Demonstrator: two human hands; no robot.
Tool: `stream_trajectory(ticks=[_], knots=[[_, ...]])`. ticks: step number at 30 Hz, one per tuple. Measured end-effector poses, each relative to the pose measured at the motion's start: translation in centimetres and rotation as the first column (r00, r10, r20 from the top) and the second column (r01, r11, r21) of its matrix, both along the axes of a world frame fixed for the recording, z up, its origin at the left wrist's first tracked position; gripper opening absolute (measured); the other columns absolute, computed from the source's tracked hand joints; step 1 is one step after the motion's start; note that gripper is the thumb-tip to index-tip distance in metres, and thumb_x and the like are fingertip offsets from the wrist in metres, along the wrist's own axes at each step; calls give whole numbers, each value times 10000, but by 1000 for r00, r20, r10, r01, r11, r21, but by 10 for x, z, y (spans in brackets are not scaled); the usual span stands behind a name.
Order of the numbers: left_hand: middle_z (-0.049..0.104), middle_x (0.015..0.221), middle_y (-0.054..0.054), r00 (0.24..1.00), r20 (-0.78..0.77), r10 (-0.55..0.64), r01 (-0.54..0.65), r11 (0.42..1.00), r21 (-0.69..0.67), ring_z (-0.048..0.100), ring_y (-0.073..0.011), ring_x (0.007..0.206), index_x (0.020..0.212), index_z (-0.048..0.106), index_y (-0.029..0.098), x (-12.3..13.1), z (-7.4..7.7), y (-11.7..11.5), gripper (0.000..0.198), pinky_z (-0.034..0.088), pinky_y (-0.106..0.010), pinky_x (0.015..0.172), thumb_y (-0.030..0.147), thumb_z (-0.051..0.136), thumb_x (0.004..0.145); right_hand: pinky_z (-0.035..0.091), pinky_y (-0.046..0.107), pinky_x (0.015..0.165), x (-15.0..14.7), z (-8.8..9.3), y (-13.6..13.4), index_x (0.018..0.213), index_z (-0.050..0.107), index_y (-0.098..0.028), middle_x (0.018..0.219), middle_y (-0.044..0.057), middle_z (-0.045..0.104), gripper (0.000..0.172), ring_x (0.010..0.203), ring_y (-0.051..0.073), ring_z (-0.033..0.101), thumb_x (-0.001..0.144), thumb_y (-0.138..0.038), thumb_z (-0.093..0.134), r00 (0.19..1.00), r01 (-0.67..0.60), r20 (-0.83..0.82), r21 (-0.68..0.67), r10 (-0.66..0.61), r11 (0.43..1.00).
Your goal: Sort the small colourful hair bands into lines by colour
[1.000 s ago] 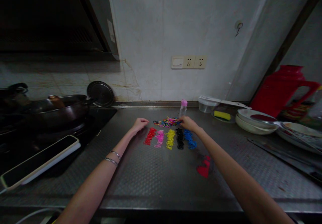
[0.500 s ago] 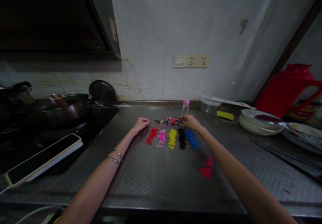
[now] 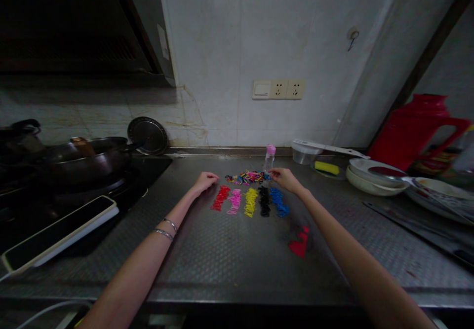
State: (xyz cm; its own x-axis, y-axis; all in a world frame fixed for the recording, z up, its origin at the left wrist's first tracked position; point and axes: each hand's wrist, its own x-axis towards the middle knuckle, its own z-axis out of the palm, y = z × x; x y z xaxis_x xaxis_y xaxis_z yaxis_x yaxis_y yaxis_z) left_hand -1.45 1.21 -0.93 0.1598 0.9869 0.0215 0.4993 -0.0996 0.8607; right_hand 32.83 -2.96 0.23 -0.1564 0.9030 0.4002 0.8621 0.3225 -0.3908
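While the left hand point(image 3: 205, 181) rests on the worktop point(image 3: 229, 260) with its grip curled closed and nothing seen in it, the right hand point(image 3: 285, 178) touches the mixed pile of bands point(image 3: 247, 177) between them. Its fingertips are drawn together, but whether they pinch a band cannot be told. Sorted colour rows point(image 3: 251, 202) lie just nearer.

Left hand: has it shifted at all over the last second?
No. The left hand still rests on the counter just left of the red row of bands, with the same gap between them.
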Motion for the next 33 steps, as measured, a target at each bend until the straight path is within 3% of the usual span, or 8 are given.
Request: stream_trajectory(ticks=[11, 22, 28, 33], knots=[[531, 540, 10, 1000, -28, 1, 0, 1000, 19, 355, -45, 391, 903, 656, 104, 0, -2, 1, 283, 261, -160, 364, 251, 535, 693, 451, 230, 676, 13, -7, -35, 951, 671, -124, 812, 61, 688, 299, 710, 157, 608, 738, -182, 470, 998, -28, -62, -71, 23, 997], [579, 575, -8, 997, -73, -3, 7, 998, 61, 394, -57, 416, 897, 665, 99, 1, -4, 4, 288, 292, -165, 392, 251, 523, 697, 467, 273, 740, 16, -4, -39, 958, 674, -141, 883, 71, 692, 288, 789, 189, 622, 743, -198, 492, 995, -25, -101, -95, 16, 995], [671, 770, -58, 986, -146, -86, 116, 970, 215, 560, -127, 671, 822, 689, 99, 10, 1, 10, 243, 425, -200, 617, 212, 544, 662, 467, 267, 735, 23, -9, -38, 951, 676, -147, 910, 78, 687, 279, 797, 189, 619, 749, -199, 490, 999, -9, -46, -91, 5, 996], [661, 686, -46, 942, -311, -125, 206, 948, 243, 556, -141, 644, 775, 702, 110, 25, 8, 12, 225, 420, -216, 622, 206, 561, 628, 461, 264, 746, 25, -10, -36, 955, 674, -152, 917, 80, 685, 285, 784, 182, 617, 736, -173, 493, 1000, 8, -18, -92, -10, 996]])
